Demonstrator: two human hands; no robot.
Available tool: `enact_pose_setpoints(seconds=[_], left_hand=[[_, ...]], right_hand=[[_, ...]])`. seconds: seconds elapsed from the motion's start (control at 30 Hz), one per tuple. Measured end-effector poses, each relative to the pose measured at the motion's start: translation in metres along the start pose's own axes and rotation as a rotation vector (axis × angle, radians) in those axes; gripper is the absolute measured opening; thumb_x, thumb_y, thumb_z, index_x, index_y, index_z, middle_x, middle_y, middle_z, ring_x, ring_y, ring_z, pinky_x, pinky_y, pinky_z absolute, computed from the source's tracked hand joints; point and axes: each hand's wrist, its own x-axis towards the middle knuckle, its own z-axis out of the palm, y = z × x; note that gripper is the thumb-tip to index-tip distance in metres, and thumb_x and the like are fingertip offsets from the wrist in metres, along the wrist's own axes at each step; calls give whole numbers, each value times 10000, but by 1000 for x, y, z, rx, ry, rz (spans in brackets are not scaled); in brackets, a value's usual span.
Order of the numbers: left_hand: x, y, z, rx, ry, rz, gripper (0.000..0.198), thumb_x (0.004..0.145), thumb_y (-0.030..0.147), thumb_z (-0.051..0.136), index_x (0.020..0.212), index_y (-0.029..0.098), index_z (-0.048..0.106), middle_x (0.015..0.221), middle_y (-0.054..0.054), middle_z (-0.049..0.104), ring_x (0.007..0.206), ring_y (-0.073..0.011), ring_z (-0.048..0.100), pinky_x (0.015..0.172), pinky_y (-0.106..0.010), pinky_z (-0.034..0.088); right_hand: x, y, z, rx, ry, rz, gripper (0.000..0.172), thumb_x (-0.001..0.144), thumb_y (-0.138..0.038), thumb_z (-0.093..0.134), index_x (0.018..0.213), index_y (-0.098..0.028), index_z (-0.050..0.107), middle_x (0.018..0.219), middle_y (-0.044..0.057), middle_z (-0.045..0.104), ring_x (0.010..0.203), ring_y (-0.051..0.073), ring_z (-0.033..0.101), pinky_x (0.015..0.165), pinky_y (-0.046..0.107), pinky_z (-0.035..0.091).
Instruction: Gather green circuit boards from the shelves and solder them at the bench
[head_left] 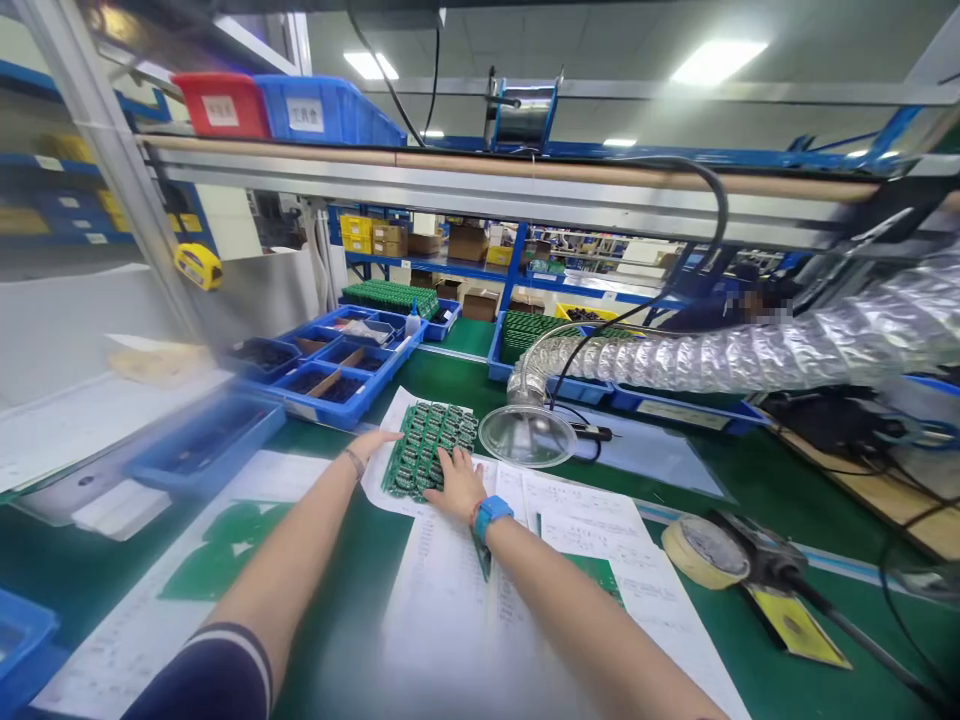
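A green circuit board panel (424,445) with rows of dark parts lies on white paper at the middle of the bench. My left hand (369,446) is at the panel's left edge, its thumb or a finger stretched onto the board; the other fingers are hard to make out. My right hand (459,486) rests with spread fingers on the panel's lower right part. A blue watch (492,514) is on the right wrist. Printed sheets (442,590) lie below the panel.
A blue compartment tray (352,400) stands back left. Right of the panel is a clear round hood (528,436) on a silver duct (675,362). A tape roll (705,552) and a black tool (765,555) lie at the right. Green boards (225,550) lie on paper at left.
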Motion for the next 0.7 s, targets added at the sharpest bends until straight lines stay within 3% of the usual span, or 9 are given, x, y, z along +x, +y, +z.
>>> enact_pose_setpoints(seconds=[0.2, 0.4, 0.7], left_hand=[[12, -7, -3, 22, 30, 101, 275, 778, 186, 597, 1038, 104, 565, 936, -79, 653, 820, -177, 632, 769, -384, 510], [23, -12, 2, 54, 171, 223, 295, 793, 165, 572, 1080, 118, 521, 1011, -70, 603, 851, -162, 602, 759, -355, 507], [65, 23, -3, 134, 321, 284, 307, 837, 272, 516, 1112, 137, 500, 1055, -77, 565, 878, -171, 578, 747, -366, 502]], right_hand=[[11, 10, 14, 86, -20, -11, 701, 685, -365, 634, 1311, -212, 360, 1429, 169, 201, 1319, 337, 139, 1018, 510, 227], [16, 8, 16, 102, 6, -82, 803, 593, -310, 726, 1305, -186, 375, 1413, 172, 229, 1314, 331, 160, 1038, 464, 237], [85, 21, 6, 79, 19, -176, 654, 677, -93, 601, 1291, -197, 400, 1397, 132, 289, 1294, 278, 242, 1057, 431, 226]])
